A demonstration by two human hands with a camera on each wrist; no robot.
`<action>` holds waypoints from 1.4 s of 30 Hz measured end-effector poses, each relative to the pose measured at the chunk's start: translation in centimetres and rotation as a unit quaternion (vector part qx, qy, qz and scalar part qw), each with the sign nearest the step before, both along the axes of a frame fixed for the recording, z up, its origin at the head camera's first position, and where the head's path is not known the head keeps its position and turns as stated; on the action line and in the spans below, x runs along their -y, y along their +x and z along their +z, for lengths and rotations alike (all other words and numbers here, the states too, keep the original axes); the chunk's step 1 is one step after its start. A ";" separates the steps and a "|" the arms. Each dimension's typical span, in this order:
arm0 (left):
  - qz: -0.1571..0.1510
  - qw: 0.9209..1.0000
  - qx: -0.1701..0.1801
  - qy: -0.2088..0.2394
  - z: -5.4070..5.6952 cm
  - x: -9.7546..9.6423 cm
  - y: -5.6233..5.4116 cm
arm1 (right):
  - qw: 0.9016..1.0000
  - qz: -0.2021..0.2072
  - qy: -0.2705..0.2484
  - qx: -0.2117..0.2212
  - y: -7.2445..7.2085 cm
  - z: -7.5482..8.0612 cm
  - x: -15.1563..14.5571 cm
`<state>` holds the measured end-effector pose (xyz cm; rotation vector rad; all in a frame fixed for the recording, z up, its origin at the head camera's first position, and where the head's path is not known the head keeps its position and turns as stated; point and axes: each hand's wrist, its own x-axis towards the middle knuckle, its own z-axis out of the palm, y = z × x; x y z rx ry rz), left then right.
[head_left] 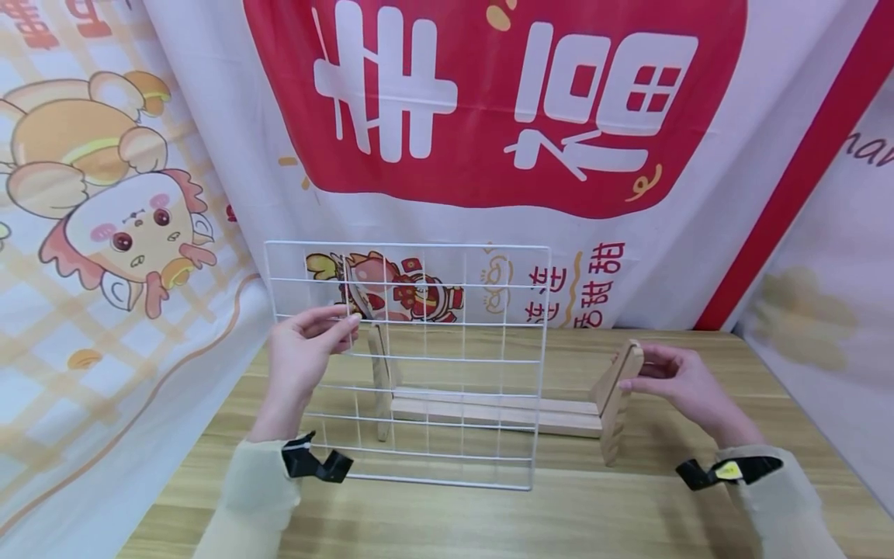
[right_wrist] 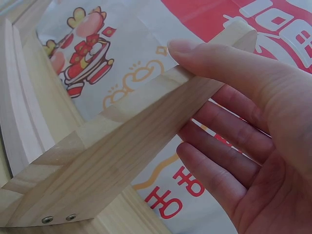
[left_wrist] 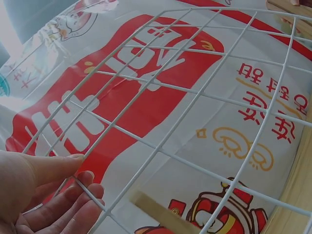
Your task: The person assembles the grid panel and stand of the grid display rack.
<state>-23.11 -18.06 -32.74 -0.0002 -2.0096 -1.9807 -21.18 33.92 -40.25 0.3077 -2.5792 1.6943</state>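
My left hand (head_left: 307,341) pinches a white wire grid panel (head_left: 463,359) by a wire near its left side, thumb on one side and fingers on the other. The panel stands nearly upright in front of a wooden stand (head_left: 566,419), overlapping its left part in the head view. With my right hand (head_left: 673,380) I hold the stand's right end board (head_left: 618,404) near its top. In the right wrist view the thumb lies over the edge of that end board (right_wrist: 122,136), the fingers behind it. Two screws (right_wrist: 59,218) show low on the board.
The stand rests on a wood-grain table (head_left: 594,512). A white cloth with a red printed patch (head_left: 482,101) hangs behind. Another printed cloth (head_left: 105,310) covers the left side, and a pale cloth (head_left: 824,310) hangs at the right.
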 end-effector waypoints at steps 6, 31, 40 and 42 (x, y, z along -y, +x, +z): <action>-0.001 1.000 0.004 -0.009 -0.2 -1.1 -0.3 | 1.000 -0.005 0.005 0.001 0.0 -0.2 0.0; -0.030 0.998 0.034 -0.049 4.8 -5.0 -2.4 | 0.999 0.017 0.006 -0.029 0.1 -0.7 -0.5; -0.017 0.995 0.068 -0.065 7.3 -5.9 -4.2 | 0.999 0.022 -0.016 -0.035 0.0 -0.8 -0.3; -0.017 0.995 0.074 -0.068 7.9 -6.1 -4.5 | 0.999 0.028 -0.024 -0.040 0.1 -0.8 -0.4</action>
